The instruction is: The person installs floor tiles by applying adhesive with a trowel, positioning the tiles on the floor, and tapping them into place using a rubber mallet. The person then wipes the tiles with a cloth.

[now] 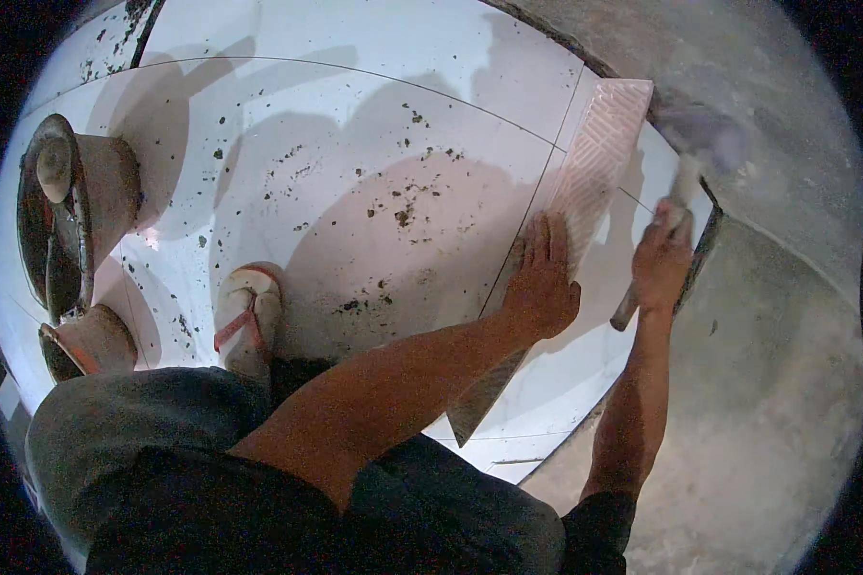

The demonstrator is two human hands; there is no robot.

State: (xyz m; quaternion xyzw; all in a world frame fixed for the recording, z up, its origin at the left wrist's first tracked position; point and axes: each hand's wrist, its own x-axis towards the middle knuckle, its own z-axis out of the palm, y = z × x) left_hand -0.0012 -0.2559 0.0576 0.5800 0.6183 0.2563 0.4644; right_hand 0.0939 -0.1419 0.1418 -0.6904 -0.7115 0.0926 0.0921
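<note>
Dark trousered legs [153, 412] nearest, left hand [544, 283] on ridged tile strip [606, 149], right hand [664, 266] gripping tool [684, 180]
Left palm down, fingers extended; strip slants across white tiled floor [431, 115] near grey concrete [767, 345]; right fingers wrapped round handle, tool head blurred; sandalled foot [249, 311] and bucket [110, 192] further left

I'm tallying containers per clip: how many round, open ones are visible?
2: a larger container at far left and a smaller container just below it in the picture. Others could be hidden.
</note>
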